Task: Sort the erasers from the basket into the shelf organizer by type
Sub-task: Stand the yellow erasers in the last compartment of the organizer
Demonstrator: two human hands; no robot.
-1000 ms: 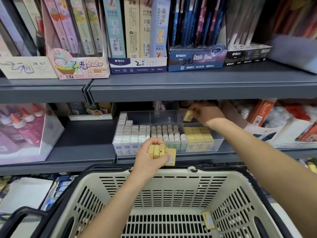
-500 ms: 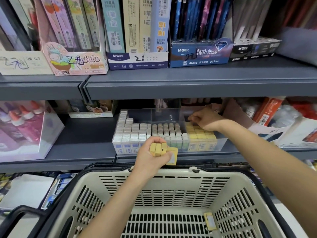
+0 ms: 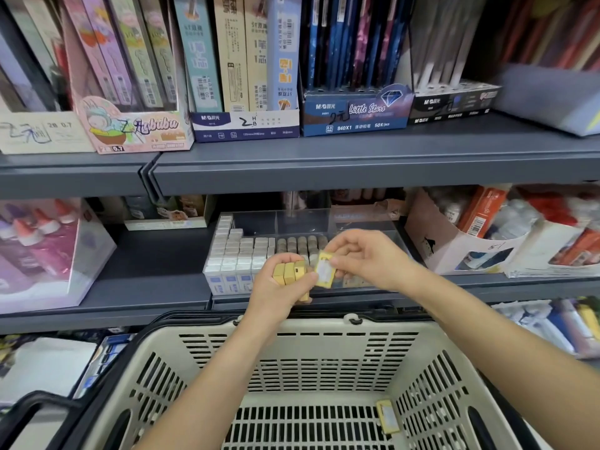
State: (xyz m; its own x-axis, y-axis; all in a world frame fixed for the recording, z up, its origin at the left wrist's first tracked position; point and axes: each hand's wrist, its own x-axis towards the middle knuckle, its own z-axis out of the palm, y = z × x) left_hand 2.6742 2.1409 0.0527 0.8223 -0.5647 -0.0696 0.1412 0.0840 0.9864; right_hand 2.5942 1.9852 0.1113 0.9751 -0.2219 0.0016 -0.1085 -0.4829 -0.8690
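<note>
My left hand (image 3: pixel 276 290) grips a small stack of yellow erasers (image 3: pixel 289 271) above the far rim of the beige basket (image 3: pixel 311 345). My right hand (image 3: pixel 370 258) pinches one flat yellow eraser (image 3: pixel 325 271) right beside that stack. Behind both hands a clear shelf organizer (image 3: pixel 302 222) holds rows of white erasers (image 3: pixel 233 251) at left and grey ones (image 3: pixel 302 243) in the middle; its yellow section is mostly hidden by my right hand. One more yellow eraser (image 3: pixel 388 416) lies on the basket floor at right.
A grey upper shelf (image 3: pixel 357 164) overhangs the organizer and carries boxes of pencil leads (image 3: pixel 246 121). A box of glue bottles (image 3: pixel 42 251) stands left. Cardboard boxes of stationery (image 3: pixel 470 241) crowd the right. Black basket handles (image 3: pixel 39 407) frame the rim.
My right hand has come back from the organizer's yellow section to my left hand and now pinches an eraser next to the stack. My left hand has stayed in place.
</note>
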